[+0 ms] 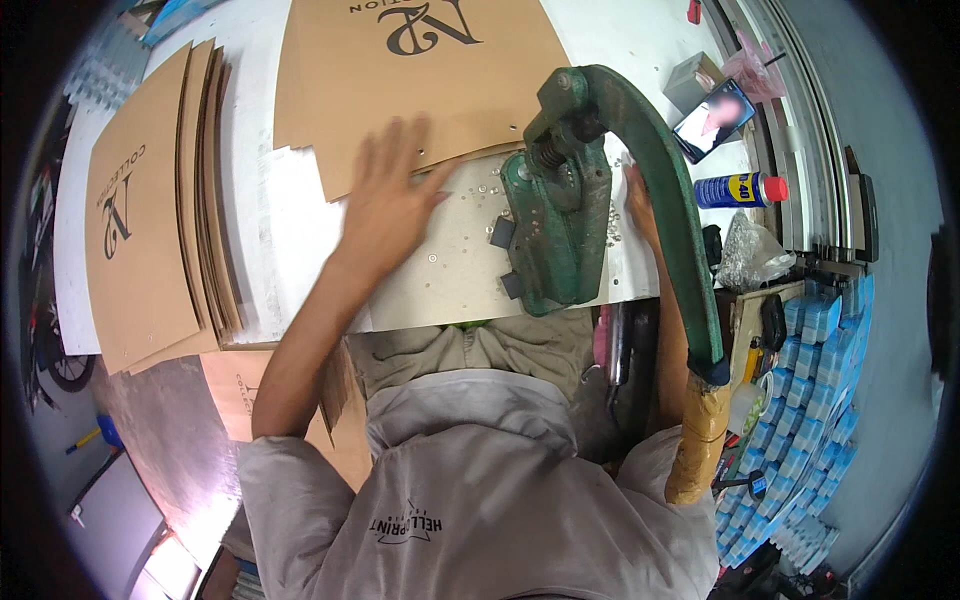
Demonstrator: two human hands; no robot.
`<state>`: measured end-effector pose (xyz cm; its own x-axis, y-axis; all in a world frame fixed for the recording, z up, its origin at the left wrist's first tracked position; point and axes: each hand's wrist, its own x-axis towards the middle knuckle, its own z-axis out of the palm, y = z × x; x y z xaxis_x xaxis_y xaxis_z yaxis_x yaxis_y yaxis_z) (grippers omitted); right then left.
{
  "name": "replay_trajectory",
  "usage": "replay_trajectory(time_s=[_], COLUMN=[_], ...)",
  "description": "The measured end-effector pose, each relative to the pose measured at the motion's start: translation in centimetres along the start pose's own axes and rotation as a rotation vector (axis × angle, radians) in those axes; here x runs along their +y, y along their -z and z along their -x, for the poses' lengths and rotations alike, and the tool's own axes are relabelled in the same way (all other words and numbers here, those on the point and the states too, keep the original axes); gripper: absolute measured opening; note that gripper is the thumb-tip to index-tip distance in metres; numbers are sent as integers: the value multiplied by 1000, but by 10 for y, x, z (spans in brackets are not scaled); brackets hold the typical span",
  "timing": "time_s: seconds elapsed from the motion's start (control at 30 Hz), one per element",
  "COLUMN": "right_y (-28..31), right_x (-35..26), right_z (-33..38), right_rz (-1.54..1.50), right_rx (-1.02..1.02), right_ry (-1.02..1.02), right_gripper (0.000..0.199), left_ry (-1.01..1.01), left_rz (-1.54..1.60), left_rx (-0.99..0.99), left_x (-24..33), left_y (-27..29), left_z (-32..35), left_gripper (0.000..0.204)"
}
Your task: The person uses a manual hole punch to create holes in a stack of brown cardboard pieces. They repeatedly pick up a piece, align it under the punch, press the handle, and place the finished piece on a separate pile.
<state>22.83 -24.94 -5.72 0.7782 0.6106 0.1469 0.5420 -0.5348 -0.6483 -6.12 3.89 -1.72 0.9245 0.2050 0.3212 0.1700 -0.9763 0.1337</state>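
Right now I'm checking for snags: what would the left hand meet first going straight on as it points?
The left hand points over the brown paper, so probably more of that paper first; the blur leaves contact unclear.

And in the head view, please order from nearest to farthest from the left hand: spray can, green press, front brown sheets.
1. Front brown sheets, overlapped by the left hand
2. Green press, to the right
3. Spray can, right, beyond the press
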Motion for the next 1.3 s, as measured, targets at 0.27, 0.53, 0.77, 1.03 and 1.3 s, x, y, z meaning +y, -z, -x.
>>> replay_trajectory(time_s=[0.27,0.53,0.77,1.03,1.3], right_y=[-2,-49,-63,-44,-4], right_x=[-20,-88,-74,-71,-109], right_z=[-11,5,-1,6,19], right_rz=[79,-641,-666,-589,-338], right_rx=[41,-279,-461,-369,-184], right_ry=[199,-63,-30,-146,82], right_gripper=[14,37,40,32,15], left_ry=[72,55,96,141,160], left_rz=[-24,28,101,152,146], left_rx=[-71,37,57,118,135], left_x=[-29,-20,-17,-12,-25], left_y=[15,-8,-13,-18,-26], left_z=[12,-13,-23,-35,-28], left_gripper=[39,63,47,38,39])
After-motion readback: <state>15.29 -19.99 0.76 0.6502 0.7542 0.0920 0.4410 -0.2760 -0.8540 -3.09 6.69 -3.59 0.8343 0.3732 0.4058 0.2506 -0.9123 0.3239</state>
